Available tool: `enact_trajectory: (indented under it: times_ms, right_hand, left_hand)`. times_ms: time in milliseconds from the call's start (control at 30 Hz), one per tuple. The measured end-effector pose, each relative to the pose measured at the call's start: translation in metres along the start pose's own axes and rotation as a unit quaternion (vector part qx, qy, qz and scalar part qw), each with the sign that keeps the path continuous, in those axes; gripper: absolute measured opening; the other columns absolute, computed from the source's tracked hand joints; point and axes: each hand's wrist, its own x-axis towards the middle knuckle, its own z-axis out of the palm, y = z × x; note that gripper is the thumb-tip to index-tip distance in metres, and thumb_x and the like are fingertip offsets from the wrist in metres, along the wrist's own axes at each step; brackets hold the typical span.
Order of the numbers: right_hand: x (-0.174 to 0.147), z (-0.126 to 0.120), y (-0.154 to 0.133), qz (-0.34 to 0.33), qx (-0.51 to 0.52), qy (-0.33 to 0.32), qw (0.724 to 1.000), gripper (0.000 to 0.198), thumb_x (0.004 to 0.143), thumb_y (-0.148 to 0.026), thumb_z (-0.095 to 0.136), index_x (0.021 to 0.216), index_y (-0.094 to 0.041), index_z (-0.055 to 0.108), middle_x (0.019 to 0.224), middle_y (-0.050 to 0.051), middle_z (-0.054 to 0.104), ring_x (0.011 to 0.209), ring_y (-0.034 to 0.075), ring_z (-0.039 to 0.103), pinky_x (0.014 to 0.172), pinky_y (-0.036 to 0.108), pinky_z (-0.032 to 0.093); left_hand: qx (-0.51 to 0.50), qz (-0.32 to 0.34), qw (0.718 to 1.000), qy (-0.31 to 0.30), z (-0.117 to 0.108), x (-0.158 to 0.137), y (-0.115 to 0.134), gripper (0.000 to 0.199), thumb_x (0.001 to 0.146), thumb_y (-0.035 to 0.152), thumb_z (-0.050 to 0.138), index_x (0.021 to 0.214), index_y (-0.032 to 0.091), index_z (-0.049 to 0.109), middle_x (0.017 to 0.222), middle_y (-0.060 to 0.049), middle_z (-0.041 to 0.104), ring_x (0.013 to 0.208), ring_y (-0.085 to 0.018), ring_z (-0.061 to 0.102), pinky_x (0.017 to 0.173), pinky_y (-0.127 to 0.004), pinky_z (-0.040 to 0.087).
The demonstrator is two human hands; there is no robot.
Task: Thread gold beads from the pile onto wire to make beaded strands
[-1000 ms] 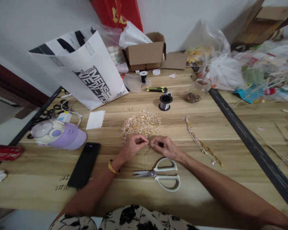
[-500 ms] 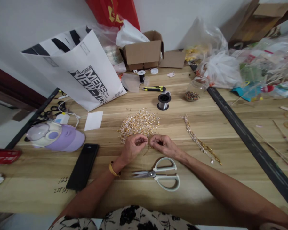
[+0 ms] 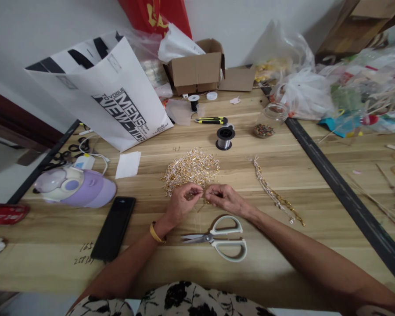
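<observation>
My left hand (image 3: 183, 199) and my right hand (image 3: 224, 197) meet fingertip to fingertip at the near edge of a pile of small gold and clear beads (image 3: 191, 169). Both are closed in a pinch. What lies between the fingertips is too small to make out, though a thin strand hangs below them. Scissors (image 3: 213, 238) with white handles lie just in front of my hands, blades pointing left. To the right, gold and silver bead chains (image 3: 273, 193) are stretched out on the wooden table (image 3: 266, 263).
A spool of wire (image 3: 224, 138), a yellow-black utility knife (image 3: 211, 120) and a jar of beads (image 3: 266, 125) stand farther back. On the left are a black phone (image 3: 113, 228), a purple bottle (image 3: 82, 188) and a white paper bag (image 3: 108, 96). A cardboard box (image 3: 197, 70) sits behind.
Both hands keep nearly the same pinched pose over the near edge of the bead pile. The view has shifted very slightly.
</observation>
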Motion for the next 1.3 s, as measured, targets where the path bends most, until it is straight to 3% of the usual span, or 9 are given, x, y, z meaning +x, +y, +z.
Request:
enact_trajectory:
  times_ms: [567, 1300]
  right_hand:
    - [-0.0006, -0.0020, -0.0011, -0.012, -0.009, -0.011, 1.000, 0.014, 0.081, -0.025, 0.054, 0.075, -0.013, 0.057, 0.059, -0.003, 0.047, 0.053, 0.008, 0.039, 0.049, 0.020, 0.029]
    - [0.0011, -0.0004, -0.0003, 0.014, 0.031, 0.005, 0.999, 0.019, 0.081, -0.031, 0.056, 0.072, -0.014, 0.057, 0.057, -0.004, 0.048, 0.050, 0.008, 0.039, 0.047, 0.020, 0.029]
  left_hand:
    - [0.068, 0.062, 0.996, 0.018, 0.0018, -0.0018, 0.0010, 0.006, 0.079, 0.015, 0.060, 0.083, 0.017, 0.063, 0.081, -0.004, 0.069, 0.074, -0.014, 0.064, 0.071, -0.025, 0.051]
    - [0.122, 0.132, 0.983, 0.020, 0.0039, -0.0037, -0.0019, 0.008, 0.081, 0.014, 0.057, 0.084, 0.019, 0.063, 0.079, -0.004, 0.068, 0.075, -0.015, 0.063, 0.071, -0.026, 0.049]
